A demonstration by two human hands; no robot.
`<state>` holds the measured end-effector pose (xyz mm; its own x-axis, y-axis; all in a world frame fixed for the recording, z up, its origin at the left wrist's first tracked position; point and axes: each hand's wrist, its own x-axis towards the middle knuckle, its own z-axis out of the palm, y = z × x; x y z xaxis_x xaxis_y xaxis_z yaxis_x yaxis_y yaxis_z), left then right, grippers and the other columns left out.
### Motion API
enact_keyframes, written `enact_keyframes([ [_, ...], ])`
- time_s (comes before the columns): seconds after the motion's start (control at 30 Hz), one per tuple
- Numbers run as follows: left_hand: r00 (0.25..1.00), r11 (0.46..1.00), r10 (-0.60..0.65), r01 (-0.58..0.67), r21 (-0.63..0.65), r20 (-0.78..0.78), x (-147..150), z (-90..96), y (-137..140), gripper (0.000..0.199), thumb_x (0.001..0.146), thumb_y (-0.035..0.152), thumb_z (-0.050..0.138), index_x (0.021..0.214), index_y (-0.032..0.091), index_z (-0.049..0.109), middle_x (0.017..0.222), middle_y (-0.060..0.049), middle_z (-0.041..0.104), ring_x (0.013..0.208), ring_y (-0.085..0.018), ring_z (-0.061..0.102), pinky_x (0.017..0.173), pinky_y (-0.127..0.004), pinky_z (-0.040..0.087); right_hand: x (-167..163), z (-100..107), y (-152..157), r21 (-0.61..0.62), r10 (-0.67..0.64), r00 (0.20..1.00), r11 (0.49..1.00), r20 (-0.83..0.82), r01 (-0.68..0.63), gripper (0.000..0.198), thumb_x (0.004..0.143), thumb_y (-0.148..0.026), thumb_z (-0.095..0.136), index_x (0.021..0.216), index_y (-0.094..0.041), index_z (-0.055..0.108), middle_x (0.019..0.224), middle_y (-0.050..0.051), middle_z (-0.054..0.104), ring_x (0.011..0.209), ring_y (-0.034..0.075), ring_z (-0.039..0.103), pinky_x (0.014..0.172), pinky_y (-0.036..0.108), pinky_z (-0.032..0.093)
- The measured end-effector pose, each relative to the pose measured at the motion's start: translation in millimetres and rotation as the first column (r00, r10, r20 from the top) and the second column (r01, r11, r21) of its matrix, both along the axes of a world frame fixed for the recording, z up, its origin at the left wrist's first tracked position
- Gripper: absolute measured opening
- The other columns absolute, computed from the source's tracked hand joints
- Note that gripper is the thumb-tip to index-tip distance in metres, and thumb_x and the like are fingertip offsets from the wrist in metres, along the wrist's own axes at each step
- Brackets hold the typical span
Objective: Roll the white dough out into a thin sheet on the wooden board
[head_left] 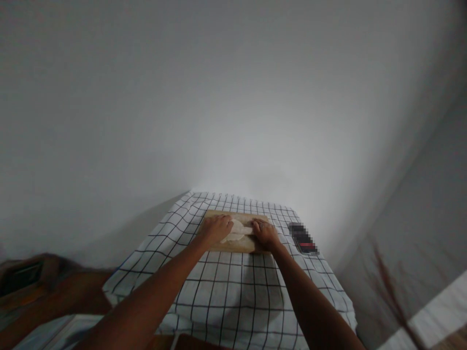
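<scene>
White checked cloth [233,277] before the grip, a wooden board [235,248] beneath it.
The left hand [218,227] and right hand [265,233] hold opposite ends of what looks like a pale rolling pin [248,231], apparently spaced so pressure falls evenly. Flat dough [233,237] lies under the pin between them, nearer the left hand, the board likely keeping it off the cloth. Right of the right hand rests a blurred dark object [304,239]; beyond stands a pale wall [237,97].

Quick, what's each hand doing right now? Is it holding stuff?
Left hand: curled down by the pale dough; grip can't be told.
Right hand: curled at the pale stick-like piece; grip hidden.
</scene>
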<state>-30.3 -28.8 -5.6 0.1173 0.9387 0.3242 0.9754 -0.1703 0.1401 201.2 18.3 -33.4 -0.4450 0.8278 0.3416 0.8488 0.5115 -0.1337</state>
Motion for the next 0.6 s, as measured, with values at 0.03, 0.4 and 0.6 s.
enact_keyframes([
  [0.03,1.0,1.0,0.003,-0.003,0.015,-0.011,0.3,-0.1,0.6,0.037,0.098,0.032,0.039,0.121,0.018,0.065,0.12,-0.013,0.07,0.114,-0.025,0.062,0.097,-0.038,0.044,0.4,0.9,-0.1,-0.001,0.01,1.0,1.0,0.02,-0.01,0.037,0.104,-0.029,0.034,0.128,-0.022,0.061,0.141,0.006,0.059,0.132,0.018,0.052,0.11,0.035,0.04],
  [0.4,0.998,0.998,0.014,-0.01,0.069,-0.056,-0.7,-5.7,2.4,0.039,0.099,0.032,0.037,0.122,0.02,0.066,0.117,-0.013,0.071,0.111,-0.026,0.063,0.095,-0.04,0.044,-1.0,-1.1,0.2,0.022,-0.009,1.0,1.0,-0.027,0.009,0.04,0.106,-0.028,0.029,0.125,-0.021,0.063,0.136,0.007,0.063,0.128,0.017,0.056,0.108,0.034,0.042],
  [0.6,0.999,0.999,0.022,-0.019,0.044,-0.049,-1.1,-7.1,4.9,0.039,0.099,0.031,0.037,0.123,0.02,0.065,0.119,-0.012,0.071,0.114,-0.025,0.062,0.097,-0.038,0.044,-0.9,-1.3,-0.5,0.04,-0.009,1.0,0.999,-0.017,0.01,0.04,0.106,-0.029,0.029,0.122,-0.02,0.065,0.136,0.007,0.063,0.127,0.018,0.057,0.108,0.034,0.042],
])
